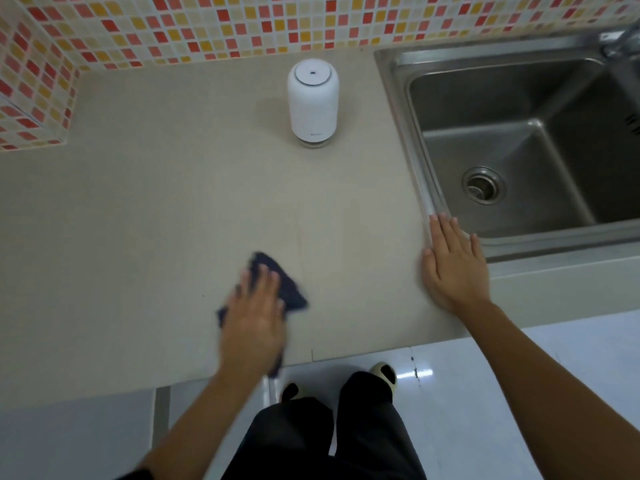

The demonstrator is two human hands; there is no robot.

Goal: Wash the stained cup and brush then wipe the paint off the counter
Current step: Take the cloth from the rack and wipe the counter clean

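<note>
My left hand (254, 313) presses flat on a dark blue cloth (289, 287) lying on the beige counter (156, 220) near its front edge; the hand is blurred. My right hand (452, 268) rests flat and open on the counter beside the sink's front left corner, fingertips touching the steel rim. No cup or brush is in view. I see no clear paint mark on the counter, only faint streaks above the cloth.
A white cylindrical device (312, 102) stands at the back of the counter. The steel sink (519, 154) with its drain (483, 185) lies to the right, a tap (620, 43) at its far corner. Mosaic tiles (242, 22) line the wall.
</note>
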